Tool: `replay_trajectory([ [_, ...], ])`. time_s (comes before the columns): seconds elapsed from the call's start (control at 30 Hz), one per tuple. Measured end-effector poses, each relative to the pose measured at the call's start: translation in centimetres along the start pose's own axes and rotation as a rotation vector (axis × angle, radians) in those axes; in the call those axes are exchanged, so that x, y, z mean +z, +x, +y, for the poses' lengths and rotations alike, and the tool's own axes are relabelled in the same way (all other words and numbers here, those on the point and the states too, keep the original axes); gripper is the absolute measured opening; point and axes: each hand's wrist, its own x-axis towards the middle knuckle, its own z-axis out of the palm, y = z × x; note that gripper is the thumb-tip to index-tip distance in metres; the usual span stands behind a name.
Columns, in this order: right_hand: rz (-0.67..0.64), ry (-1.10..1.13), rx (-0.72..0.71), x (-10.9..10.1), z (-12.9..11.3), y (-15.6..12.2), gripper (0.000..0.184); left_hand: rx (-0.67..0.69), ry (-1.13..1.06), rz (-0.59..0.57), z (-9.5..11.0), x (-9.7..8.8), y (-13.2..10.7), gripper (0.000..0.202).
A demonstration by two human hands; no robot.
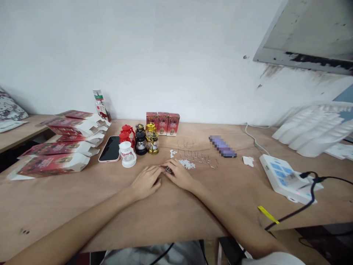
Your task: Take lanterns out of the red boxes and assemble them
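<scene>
My left hand (147, 181) rests over the table with its fingers close together and curled, their tips meeting those of my right hand. My right hand (180, 176) is closed over a small dark, patterned piece (169, 170), mostly covered by the fingers. Just beyond the right hand lie small white plastic pieces (186, 164) and a row of thin bent metal wires (197, 157). Up and left of my hands stand miniature lanterns: a white lantern (127, 156), red lanterns (125, 137), black lanterns (141, 144) and gold lanterns (153, 144).
Opened red cartons (56, 163) pile up at left, beside a phone (109, 149) and a bottle (100, 105). Three red boxes (162, 124) stand near the wall. A purple blurred item (223, 146), a power strip (284, 178) with black cables, and stacked white material (309, 129) occupy the right.
</scene>
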Motion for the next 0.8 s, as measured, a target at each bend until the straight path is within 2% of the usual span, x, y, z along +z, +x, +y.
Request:
replay_trajectory([
  [0.2,-0.02,-0.025,0.014,0.3,0.3,0.1,0.018,-0.041,-0.002,0.038,-0.1,0.2,0.0,0.033],
  [0.37,-0.031,-0.021,0.037,0.7,0.6,0.8,0.007,-0.127,0.041,0.071,-0.2,0.1,0.0,0.031],
  [0.47,-0.047,-0.008,0.042,0.7,0.6,1.1,0.007,-0.138,0.057,0.074,-0.1,-0.1,0.1,0.027],
  [0.57,-0.073,-0.042,0.052,0.6,0.6,1.2,0.007,-0.154,-0.043,0.123,-0.3,-0.1,0.1,0.025],
  [0.73,-0.111,-0.151,0.027,0.7,0.5,1.3,0.007,-0.208,-0.341,0.225,-1.3,0.4,0.4,0.023],
  [0.8,-0.116,-0.186,0.005,0.8,0.5,1.3,0.01,-0.206,-0.383,0.266,-1.4,0.3,0.6,0.021],
])
